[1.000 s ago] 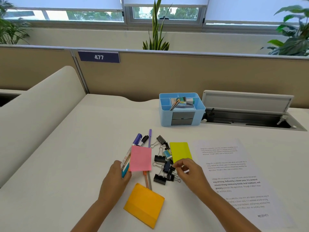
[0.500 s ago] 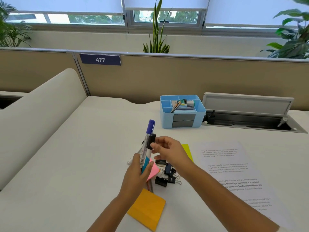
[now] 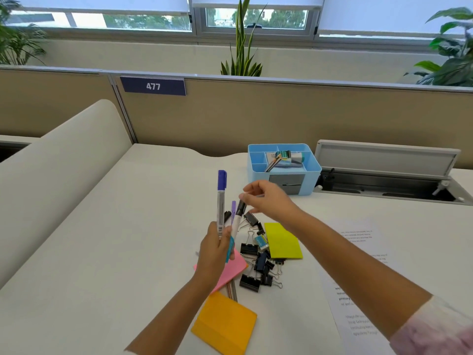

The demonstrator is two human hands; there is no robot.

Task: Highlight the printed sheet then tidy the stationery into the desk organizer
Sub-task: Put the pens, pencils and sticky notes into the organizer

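My left hand [image 3: 215, 249] grips upright pens [image 3: 221, 201] at mid-frame; my right hand [image 3: 266, 198], fingers curled, seems empty, though I cannot tell. I'd carry them steadily to the organizer [image 3: 284, 166] above, clear of the clips [image 3: 258, 262]. The sheet [image 3: 358, 278] lies lower right.
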